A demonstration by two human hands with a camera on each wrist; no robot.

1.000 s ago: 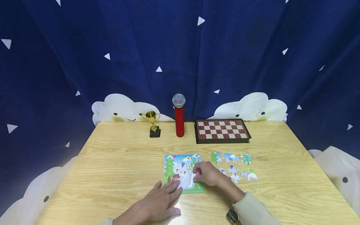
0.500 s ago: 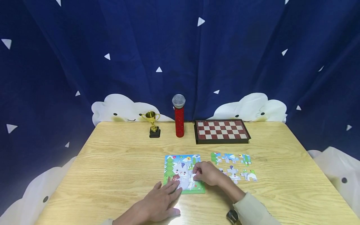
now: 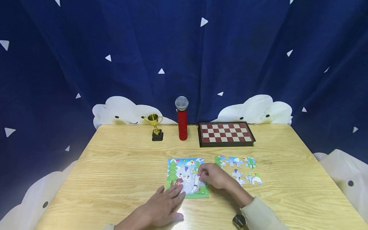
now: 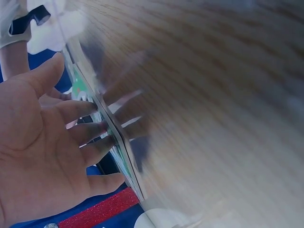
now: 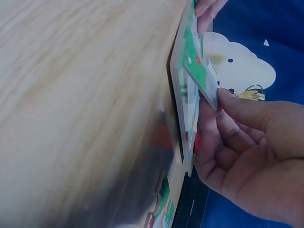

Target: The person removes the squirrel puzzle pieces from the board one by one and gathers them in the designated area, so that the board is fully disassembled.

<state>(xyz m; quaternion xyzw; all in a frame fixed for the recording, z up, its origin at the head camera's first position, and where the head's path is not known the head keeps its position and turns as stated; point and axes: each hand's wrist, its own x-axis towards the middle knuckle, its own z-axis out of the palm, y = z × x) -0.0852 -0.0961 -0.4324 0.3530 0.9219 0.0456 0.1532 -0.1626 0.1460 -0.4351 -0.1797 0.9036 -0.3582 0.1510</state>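
A jigsaw puzzle [image 3: 173, 171] with a squirrel, fir trees and blue sky lies in its flat frame on the table. My left hand [image 3: 162, 206] rests its straight fingertips on the lower left of the picture. At the right side my right hand [image 3: 213, 175] pinches a green-and-white puzzle piece [image 5: 202, 78] between thumb and fingers. In the right wrist view that piece is tilted, its upper edge raised off the frame [image 5: 176, 71]. Several loose pieces [image 3: 254, 179] lie in two rows just right of the puzzle, partly behind my right wrist.
Along the back of the table stand a gold trophy cup [image 3: 155, 123] on a black base, a red glittery microphone [image 3: 182, 123] and a red-and-white checkered board [image 3: 225, 133] in a black case. A dark blue curtain [image 3: 184, 48] hangs behind.
My right hand has drawn the pinched piece up, so a pale gap shows beside the squirrel's tail. The left hand stays in place. The head view has shifted slightly.
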